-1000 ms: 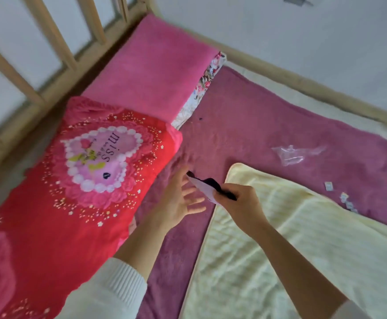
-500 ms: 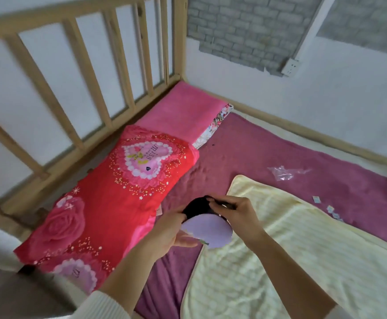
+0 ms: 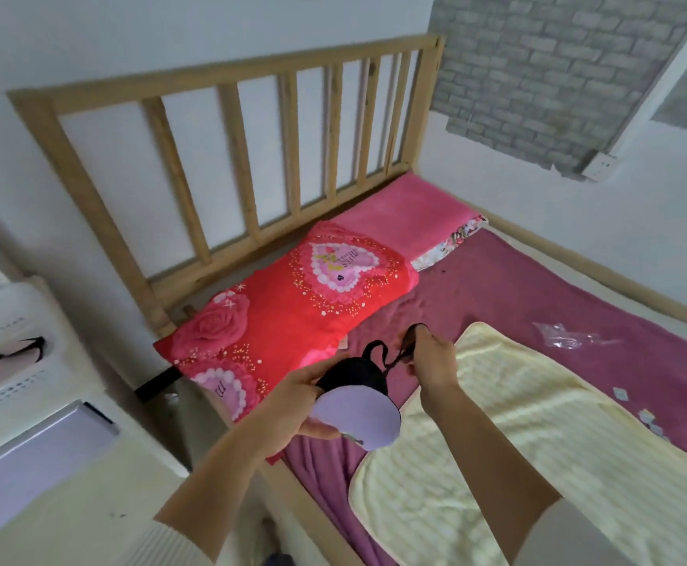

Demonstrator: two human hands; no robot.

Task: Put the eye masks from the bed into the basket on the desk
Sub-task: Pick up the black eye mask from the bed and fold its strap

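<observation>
Two bare forearms in pale sleeves reach out over the edge of a bed (image 3: 517, 279), holding an eye mask (image 3: 358, 418) in the air between them. The left hand (image 3: 292, 398) is closed on the mask's left end, thumb on top and fingers curled under the lilac face, with the black lining turned up behind it. The right hand (image 3: 433, 361) is pinched shut on the mask's black elastic strap (image 3: 390, 357), which loops loosely from the mask body up to that hand (the strap hangs slack rather than taut). The mask hovers above the bed's near edge, over a plum-coloured blanket (image 3: 537, 296) and just beside a pale yellow towel (image 3: 517, 443) spread on top of it.

To the left, a cream surface (image 3: 72, 508) carries a white perforated basket (image 3: 11, 361); a pink eye mask (image 3: 7, 367) with a black strap lies inside it.

Past the hands, a red pillow (image 3: 292, 308) printed with roses and hearts lies along the head of the bed, with a pink pillow (image 3: 407, 210) beyond it. A crumpled clear plastic wrapper (image 3: 566, 339) and small scraps of paper (image 3: 643, 414) lie on the blanket to the right. A slatted wooden headboard (image 3: 231, 128) stands against a white wall, with a grey brick-pattern panel (image 3: 537, 63) on the far corner wall.
</observation>
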